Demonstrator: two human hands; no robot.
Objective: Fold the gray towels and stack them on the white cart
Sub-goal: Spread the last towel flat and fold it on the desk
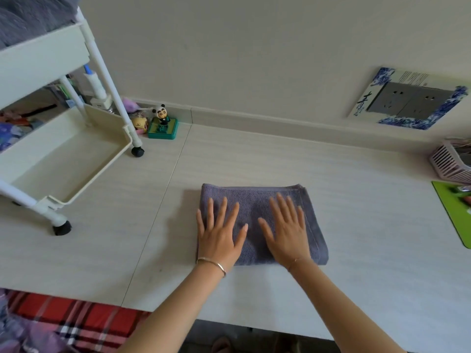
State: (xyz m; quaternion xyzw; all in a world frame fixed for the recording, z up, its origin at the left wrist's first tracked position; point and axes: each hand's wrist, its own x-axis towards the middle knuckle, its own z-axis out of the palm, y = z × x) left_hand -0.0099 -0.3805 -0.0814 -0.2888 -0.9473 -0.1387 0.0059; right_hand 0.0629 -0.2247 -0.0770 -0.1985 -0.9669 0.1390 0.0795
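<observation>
Head view.

- Gray towel [254, 193], one: folded to a thick rectangle, lying flat on the table [356, 200] near its front edge, well apart from the cart.
- Left hand [219, 235], one: palm down on the left half of the towel, fingers [222, 212] straight and spread, pressing and gripping nothing. One thin bracelet [212, 264] on the wrist.
- Right hand [286, 230], one: palm down on the right half of the towel, fingers likewise straight and spread, gripping nothing. The two hands lie side by side, thumbs apart.
- White cart [76, 179], one: standing on the table at far left. Two black casters in sight, one at the back [138, 151] and one at the front [62, 228].
- Gray cloth [25, 19] heaped in the cart's top tray, upper left corner; the number of pieces cannot be told.
- Panda figurine [162, 113], one, on a green base, by the wall just right of the cart.
- Yellow plush toy [139, 122], one, touching the figurine's left side.
- Wall socket plate [410, 99], one, with two gray panels in a blue-and-white patterned frame.
- Pink slatted basket [448, 164], one, at the right edge.
- Green mat [453, 217], one, just in front of the basket, partly cut off.
- Red plaid fabric [76, 317] below the table's front edge, lower left.
</observation>
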